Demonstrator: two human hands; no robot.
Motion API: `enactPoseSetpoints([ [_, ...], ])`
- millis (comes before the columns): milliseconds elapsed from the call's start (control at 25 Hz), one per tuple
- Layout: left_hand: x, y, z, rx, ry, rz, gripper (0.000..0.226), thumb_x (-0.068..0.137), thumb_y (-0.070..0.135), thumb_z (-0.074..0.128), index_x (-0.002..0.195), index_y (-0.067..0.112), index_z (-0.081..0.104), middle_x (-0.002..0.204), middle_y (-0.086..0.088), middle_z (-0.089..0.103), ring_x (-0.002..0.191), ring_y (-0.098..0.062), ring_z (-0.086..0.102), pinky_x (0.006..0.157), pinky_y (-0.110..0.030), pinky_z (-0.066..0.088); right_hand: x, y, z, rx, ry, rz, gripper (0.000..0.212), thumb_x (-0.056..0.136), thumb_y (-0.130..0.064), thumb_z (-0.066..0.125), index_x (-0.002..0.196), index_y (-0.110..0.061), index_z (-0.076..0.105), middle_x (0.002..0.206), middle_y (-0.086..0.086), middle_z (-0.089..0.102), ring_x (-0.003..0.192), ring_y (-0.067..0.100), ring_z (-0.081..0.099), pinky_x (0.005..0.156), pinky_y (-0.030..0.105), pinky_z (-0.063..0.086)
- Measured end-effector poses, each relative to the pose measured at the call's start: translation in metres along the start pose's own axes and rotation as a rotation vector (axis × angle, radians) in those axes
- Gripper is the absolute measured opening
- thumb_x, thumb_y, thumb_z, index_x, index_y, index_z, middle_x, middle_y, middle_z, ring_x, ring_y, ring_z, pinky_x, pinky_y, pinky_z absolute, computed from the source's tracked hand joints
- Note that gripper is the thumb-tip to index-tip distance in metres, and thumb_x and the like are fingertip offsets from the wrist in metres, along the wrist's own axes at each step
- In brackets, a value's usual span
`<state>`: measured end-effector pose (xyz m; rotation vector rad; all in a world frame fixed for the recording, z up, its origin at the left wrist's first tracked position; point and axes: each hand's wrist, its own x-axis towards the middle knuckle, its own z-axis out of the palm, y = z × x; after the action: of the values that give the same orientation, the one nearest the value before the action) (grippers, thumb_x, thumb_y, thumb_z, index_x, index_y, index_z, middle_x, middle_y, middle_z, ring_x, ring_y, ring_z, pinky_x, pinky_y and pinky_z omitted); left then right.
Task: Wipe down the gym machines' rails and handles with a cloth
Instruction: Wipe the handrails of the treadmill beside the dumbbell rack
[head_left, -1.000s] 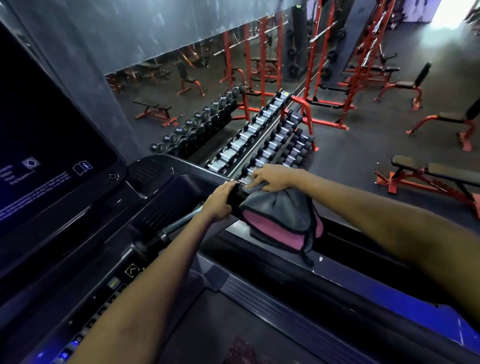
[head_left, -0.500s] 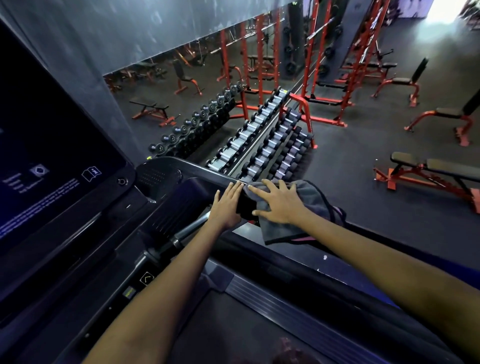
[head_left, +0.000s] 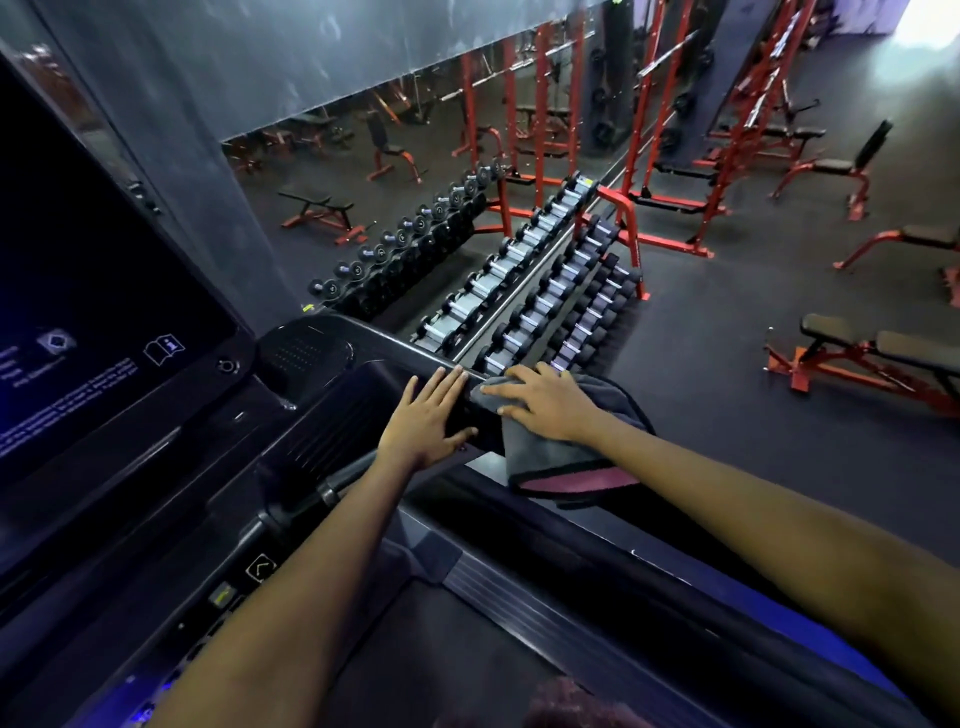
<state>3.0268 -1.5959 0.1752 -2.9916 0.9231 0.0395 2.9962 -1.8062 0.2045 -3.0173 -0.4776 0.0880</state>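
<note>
Two hands flat | left hand (head_left: 427, 415) on handrail (head_left: 470, 415) | right hand (head_left: 540, 402) presses cloth (head_left: 550, 460)

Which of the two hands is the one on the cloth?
The right hand. It lies flat with spread fingers on the grey cloth draped over the treadmill rail. The left hand rests bare on the black machine beside it, touching no cloth.

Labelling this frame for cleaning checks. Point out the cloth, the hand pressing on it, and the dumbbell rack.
grey cloth (head_left: 550, 457), head view, on the draped fold below the hand.
right hand (head_left: 540, 402), head view, on the back of the hand.
dumbbell rack (head_left: 631, 221), head view, on its red end frame.
</note>
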Motion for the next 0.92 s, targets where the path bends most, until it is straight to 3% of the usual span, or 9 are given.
enactPoseSetpoints([
  [40, 0.001, 0.002, 0.001, 0.026, 0.002, -0.015, 0.091, 0.078, 0.071, 0.012, 0.149, 0.017, -0.005, 0.158, 0.004, -0.005, 0.146, -0.015, -0.006, 0.116, -0.040, -0.006, 0.008, -0.006, -0.002, 0.050, 0.004, 0.077, 0.042, 0.098, -0.044, 0.035, 0.140, -0.042, 0.035, 0.136, 0.002, 0.042, 0.120, 0.028, 0.042, 0.096, 0.048, 0.039],
  [120, 0.002, 0.002, 0.002, 0.080, -0.007, -0.114, 0.094, 0.083, 0.070, 0.025, 0.148, 0.010, -0.007, 0.158, -0.004, -0.007, 0.146, -0.018, -0.007, 0.117, -0.041, -0.006, 0.021, -0.030, -0.003, 0.039, 0.055, 0.157, 0.043, 0.098, -0.042, 0.037, 0.140, -0.039, 0.036, 0.133, 0.004, 0.045, 0.119, 0.029, 0.042, 0.096, 0.047, 0.036],
  [280, 0.002, 0.008, 0.003, 0.138, -0.043, -0.358, 0.106, 0.082, 0.073, 0.033, 0.146, 0.000, -0.011, 0.157, -0.015, -0.010, 0.146, -0.026, -0.005, 0.117, -0.045, 0.001, 0.017, -0.028, 0.003, -0.135, 0.125, -0.154, 0.045, 0.097, -0.042, 0.039, 0.141, -0.040, 0.035, 0.139, 0.004, 0.041, 0.123, 0.030, 0.038, 0.095, 0.050, 0.034],
  [320, 0.003, 0.008, 0.005, 0.122, -0.049, -0.368, 0.108, 0.081, 0.074, 0.035, 0.146, 0.000, -0.011, 0.157, -0.014, -0.010, 0.146, -0.026, -0.005, 0.117, -0.045, 0.002, 0.015, -0.019, 0.002, -0.100, 0.113, -0.164, 0.044, 0.097, -0.043, 0.038, 0.141, -0.041, 0.035, 0.140, 0.004, 0.040, 0.123, 0.030, 0.039, 0.095, 0.051, 0.035],
  [520, 0.003, 0.010, 0.002, 0.119, -0.045, -0.365, 0.100, 0.085, 0.061, 0.042, 0.146, 0.003, -0.012, 0.156, -0.012, -0.014, 0.145, -0.024, -0.010, 0.118, -0.044, 0.001, 0.044, -0.034, -0.002, 0.102, 0.065, 0.141, 0.042, 0.098, -0.040, 0.037, 0.140, -0.037, 0.038, 0.132, 0.007, 0.046, 0.121, 0.031, 0.041, 0.100, 0.051, 0.033],
  [640, 0.004, 0.009, 0.002, 0.169, -0.041, -0.377, 0.101, 0.085, 0.063, 0.039, 0.146, 0.002, -0.013, 0.156, -0.012, -0.014, 0.145, -0.024, -0.011, 0.117, -0.044, -0.004, 0.049, -0.031, 0.001, -0.012, 0.113, -0.063, 0.043, 0.097, -0.043, 0.038, 0.140, -0.039, 0.037, 0.134, 0.005, 0.044, 0.120, 0.029, 0.040, 0.098, 0.048, 0.035],
  [760, 0.006, 0.009, 0.004, 0.163, -0.039, -0.428, 0.118, 0.074, 0.079, 0.040, 0.146, 0.001, -0.012, 0.156, -0.015, -0.010, 0.145, -0.027, -0.009, 0.116, -0.046, -0.007, 0.045, 0.009, 0.004, 0.118, 0.020, -0.258, 0.042, 0.096, -0.042, 0.042, 0.137, -0.039, 0.042, 0.133, 0.002, 0.044, 0.118, 0.025, 0.042, 0.096, 0.043, 0.039],
  [840, 0.006, 0.010, 0.004, 0.105, -0.045, -0.439, 0.119, 0.072, 0.081, 0.041, 0.147, 0.002, -0.010, 0.156, -0.015, -0.010, 0.145, -0.027, -0.005, 0.116, -0.045, -0.005, 0.048, 0.019, 0.007, 0.267, -0.015, -0.196, 0.040, 0.096, -0.038, 0.044, 0.136, -0.037, 0.045, 0.122, 0.004, 0.049, 0.113, 0.025, 0.047, 0.091, 0.039, 0.043],
  [920, 0.007, 0.006, 0.004, -0.045, -0.005, -0.423, 0.103, 0.082, 0.071, 0.039, 0.149, 0.005, -0.002, 0.157, -0.013, -0.007, 0.146, -0.023, 0.000, 0.117, -0.043, 0.000, 0.059, 0.004, 0.005, 0.229, -0.001, -0.083, 0.040, 0.097, -0.038, 0.042, 0.137, -0.038, 0.043, 0.120, 0.007, 0.050, 0.112, 0.028, 0.048, 0.092, 0.040, 0.042],
])
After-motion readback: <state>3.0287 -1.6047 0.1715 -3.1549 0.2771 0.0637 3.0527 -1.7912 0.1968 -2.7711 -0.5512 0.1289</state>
